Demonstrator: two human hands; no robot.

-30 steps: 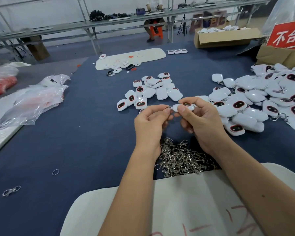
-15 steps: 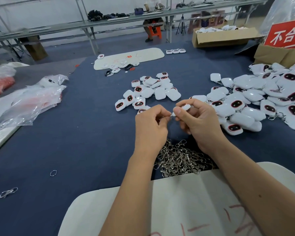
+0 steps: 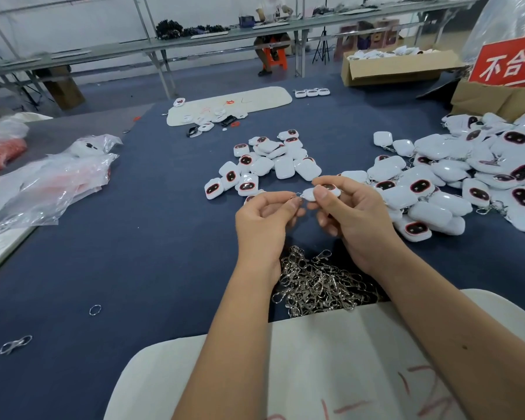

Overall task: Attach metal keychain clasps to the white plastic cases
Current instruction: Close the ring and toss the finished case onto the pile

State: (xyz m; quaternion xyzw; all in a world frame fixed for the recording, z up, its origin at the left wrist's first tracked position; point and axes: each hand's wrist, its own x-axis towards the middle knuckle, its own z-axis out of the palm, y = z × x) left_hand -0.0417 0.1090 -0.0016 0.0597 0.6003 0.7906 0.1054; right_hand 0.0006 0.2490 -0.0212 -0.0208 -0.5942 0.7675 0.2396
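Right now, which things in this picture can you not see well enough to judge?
- Head view: whether the small ring is already through the white case; too small, and the left hand and right hand fingertips cover the joint.
- Head view: the red sign; cut off by the right edge.
- Head view: the near part of the clasp pile; hidden by both forearms.

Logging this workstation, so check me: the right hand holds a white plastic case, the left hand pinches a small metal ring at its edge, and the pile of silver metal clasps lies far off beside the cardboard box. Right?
Not quite. The head view shows the pile of silver metal clasps lying close by, just under the wrists, not beside the cardboard box. The rest holds: right hand holds the white plastic case, left hand pinches the small metal ring.
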